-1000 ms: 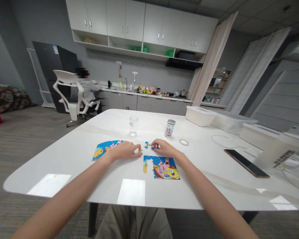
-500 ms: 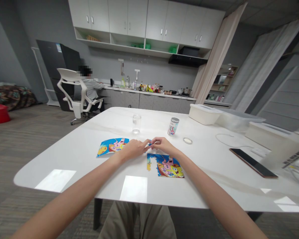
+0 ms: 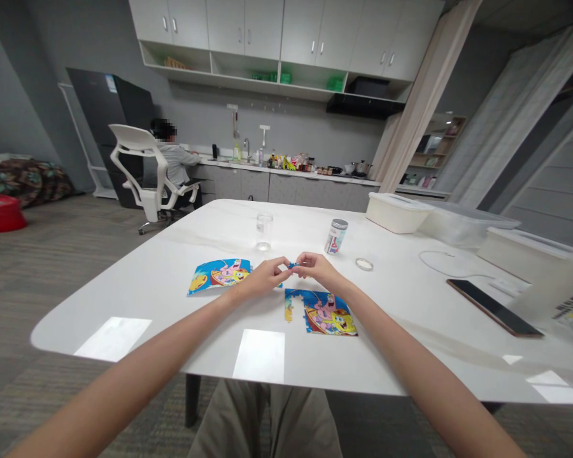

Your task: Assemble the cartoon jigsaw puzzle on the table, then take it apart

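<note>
Between the fingertips of my left hand (image 3: 266, 276) and my right hand (image 3: 316, 266) is a small blue puzzle piece (image 3: 293, 265), pinched from both sides above the table. Just below my hands lies a partly assembled jigsaw puzzle (image 3: 332, 315) with cartoon figures; a gap shows in its left part, with a yellowish strip at the left edge. To the left, my left hand and wrist partly cover a picture sheet (image 3: 214, 277) with the same cartoon scene, its front edge curling up. A few small pieces near my hands are mostly hidden.
A clear jar (image 3: 263, 233) and a printed can (image 3: 335, 237) stand beyond my hands, with a round lid (image 3: 364, 264) to the right. Further right are a dark tablet (image 3: 493, 306), a cable and white storage boxes (image 3: 396, 213). A person (image 3: 174, 162) sits at the back counter.
My hands have risen slightly off the table, and the blue piece now shows more plainly between my fingertips. The view has shifted a little; the puzzle looks the same.
</note>
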`<control>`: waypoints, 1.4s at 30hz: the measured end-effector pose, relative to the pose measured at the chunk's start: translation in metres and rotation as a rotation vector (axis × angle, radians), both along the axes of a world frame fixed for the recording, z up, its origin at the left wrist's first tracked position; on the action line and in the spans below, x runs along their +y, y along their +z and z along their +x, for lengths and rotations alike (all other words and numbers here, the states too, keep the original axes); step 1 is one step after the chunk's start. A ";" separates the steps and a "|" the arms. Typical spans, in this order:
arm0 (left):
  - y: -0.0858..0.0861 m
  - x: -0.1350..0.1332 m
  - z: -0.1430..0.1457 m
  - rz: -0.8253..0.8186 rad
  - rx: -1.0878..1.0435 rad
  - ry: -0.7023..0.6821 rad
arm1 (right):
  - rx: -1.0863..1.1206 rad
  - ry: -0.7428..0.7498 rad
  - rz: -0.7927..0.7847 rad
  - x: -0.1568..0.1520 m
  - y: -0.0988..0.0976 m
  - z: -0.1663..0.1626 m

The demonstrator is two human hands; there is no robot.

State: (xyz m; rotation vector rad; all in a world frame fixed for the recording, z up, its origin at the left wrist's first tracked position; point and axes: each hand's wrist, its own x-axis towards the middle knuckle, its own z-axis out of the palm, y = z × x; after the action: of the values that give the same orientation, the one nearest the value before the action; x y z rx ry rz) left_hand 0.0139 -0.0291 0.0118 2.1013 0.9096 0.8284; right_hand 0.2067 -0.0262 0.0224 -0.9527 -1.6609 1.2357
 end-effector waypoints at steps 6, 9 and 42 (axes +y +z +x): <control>0.007 -0.002 0.002 -0.147 -0.152 0.039 | 0.136 0.013 -0.065 0.003 -0.004 -0.002; 0.009 -0.004 0.003 -0.224 -0.197 0.061 | 0.247 -0.003 -0.120 0.005 -0.006 -0.002; 0.005 -0.002 0.003 -0.125 -0.119 0.105 | 0.143 -0.112 -0.010 0.005 -0.005 -0.002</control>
State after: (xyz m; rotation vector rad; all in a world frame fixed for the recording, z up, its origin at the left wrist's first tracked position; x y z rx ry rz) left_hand 0.0172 -0.0310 0.0169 1.8899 0.9881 0.9167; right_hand 0.2050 -0.0210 0.0176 -0.9278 -1.4720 1.2091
